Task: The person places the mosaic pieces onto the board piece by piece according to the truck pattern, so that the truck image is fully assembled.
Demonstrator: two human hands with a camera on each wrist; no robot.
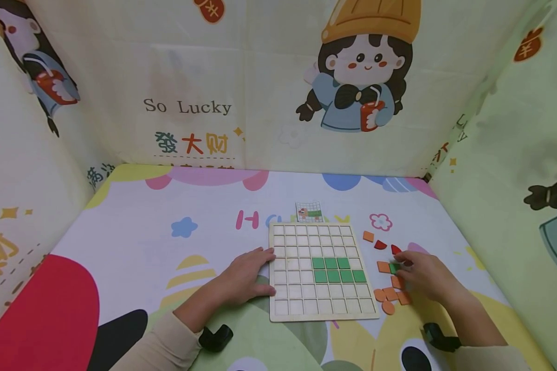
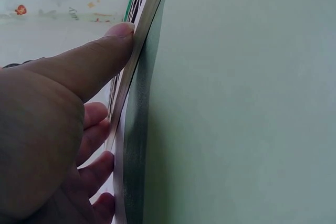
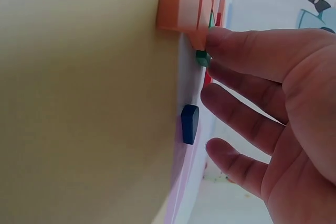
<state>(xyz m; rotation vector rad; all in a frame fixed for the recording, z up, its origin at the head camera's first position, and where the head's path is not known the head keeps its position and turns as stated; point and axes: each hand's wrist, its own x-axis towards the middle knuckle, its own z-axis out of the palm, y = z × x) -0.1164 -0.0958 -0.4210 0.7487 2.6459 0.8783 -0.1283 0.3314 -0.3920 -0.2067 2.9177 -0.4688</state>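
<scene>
A pale wooden grid board (image 1: pixel 293 307) lies on the table, with two rows of green square tiles (image 1: pixel 334 276) set in its cells. My left hand (image 1: pixel 245 275) rests at the board's left edge; in the left wrist view the thumb (image 2: pixel 100 56) presses against the edge, its fingers spread along it. Right of the board, my right hand (image 1: pixel 424 273) pinches a green square tile (image 1: pixel 393 268) between thumb and index fingertips, low among loose pieces. In the right wrist view that green tile (image 3: pixel 202 57) shows at the fingertips, the other fingers loosely bent.
Loose orange squares (image 1: pixel 390 294), orange discs (image 1: pixel 388 307) and red wedge pieces (image 1: pixel 380 245) lie right of the board. A dark blue piece (image 3: pixel 190 124) sits below the right hand. A small pattern card (image 1: pixel 309 212) lies behind the board. Printed cloth walls (image 1: pixel 269 103) enclose the table.
</scene>
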